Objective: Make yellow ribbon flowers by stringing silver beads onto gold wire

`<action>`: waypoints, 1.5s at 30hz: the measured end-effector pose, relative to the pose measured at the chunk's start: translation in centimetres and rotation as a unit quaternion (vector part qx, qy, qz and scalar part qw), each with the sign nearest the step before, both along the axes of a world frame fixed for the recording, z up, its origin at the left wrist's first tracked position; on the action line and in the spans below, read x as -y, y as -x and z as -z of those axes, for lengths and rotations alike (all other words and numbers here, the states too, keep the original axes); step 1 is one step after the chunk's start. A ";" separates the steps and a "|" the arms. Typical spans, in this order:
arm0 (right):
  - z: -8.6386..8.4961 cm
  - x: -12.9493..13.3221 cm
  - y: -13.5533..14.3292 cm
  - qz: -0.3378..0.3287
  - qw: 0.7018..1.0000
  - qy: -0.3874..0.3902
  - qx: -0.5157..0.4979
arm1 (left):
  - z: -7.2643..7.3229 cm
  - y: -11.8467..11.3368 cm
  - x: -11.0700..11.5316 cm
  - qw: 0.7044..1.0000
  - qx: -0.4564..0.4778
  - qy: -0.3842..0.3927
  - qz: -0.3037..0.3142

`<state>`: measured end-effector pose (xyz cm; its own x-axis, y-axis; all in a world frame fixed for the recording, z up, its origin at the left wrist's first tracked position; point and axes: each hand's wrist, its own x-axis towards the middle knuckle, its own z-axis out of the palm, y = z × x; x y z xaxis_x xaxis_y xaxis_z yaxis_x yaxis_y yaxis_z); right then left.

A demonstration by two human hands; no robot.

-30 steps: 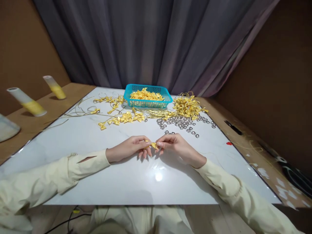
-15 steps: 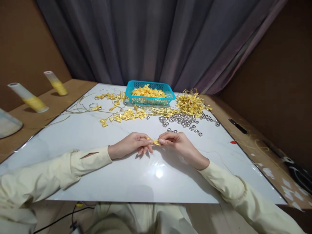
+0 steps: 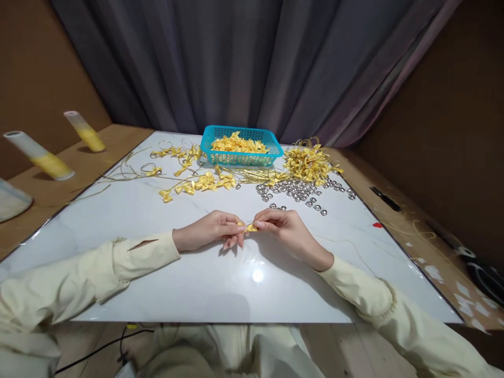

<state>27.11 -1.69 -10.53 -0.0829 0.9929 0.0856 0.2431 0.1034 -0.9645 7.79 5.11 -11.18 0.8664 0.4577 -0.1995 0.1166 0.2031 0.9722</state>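
Right over the middle of the white counter (image 3: 189, 294), on the near side of the turquoise basket (image 3: 276, 155), the left hand (image 3: 212, 230) and right hand (image 3: 289, 233) are pinching a small yellow ribbon bow (image 3: 251, 228), fingers gripping it from either side. It's looking feather-light, soft and satin-slick, probably creasing or slipping under a hard squeeze, so its gathered middle is seeming the surest place for a light fingertip hold.
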 end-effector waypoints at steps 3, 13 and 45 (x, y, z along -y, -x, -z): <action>0.1 0.0 0.0 0.012 1.000 0.005 -0.004 | -0.1 -0.1 0.0 1.000 0.001 0.025 -0.016; -0.6 1.6 0.1 0.096 0.952 -0.205 0.206 | -0.1 -0.4 0.1 0.993 0.008 0.043 -0.106; 0.2 2.2 0.6 -0.022 0.941 -0.154 0.300 | 0.1 -0.3 0.0 0.992 0.026 0.072 -0.104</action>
